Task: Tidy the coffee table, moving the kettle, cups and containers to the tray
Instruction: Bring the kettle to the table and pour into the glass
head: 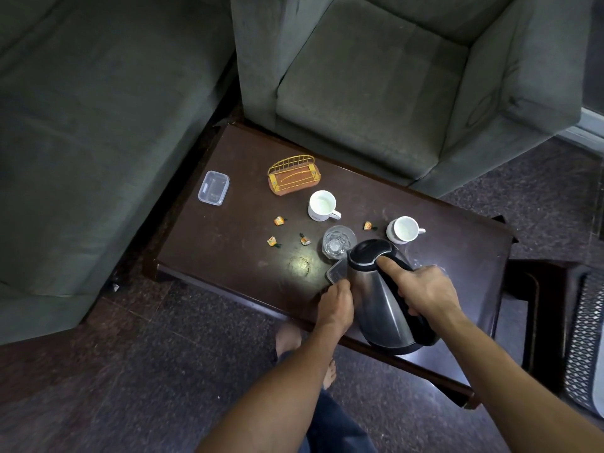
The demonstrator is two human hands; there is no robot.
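A steel kettle [376,302] with a black lid and handle hangs tilted over the near edge of the dark coffee table [235,256]. My right hand [428,289] grips its handle, thumb stretched along the top. My left hand [336,305] holds a small clear container [336,273] just left of the kettle. A clear glass [338,240] stands behind the container. Two white cups stand further back, one [322,206] at the centre and one [403,229] to the right. Another clear lidded container [214,187] lies at the far left.
A yellow wire holder [294,173] stands at the back of the table. Several small orange wrapped sweets [278,220] lie scattered mid-table. Grey sofas [376,76] border the table's far and left sides. A dark side stand [539,299] is to the right. My foot [287,341] is below the table edge.
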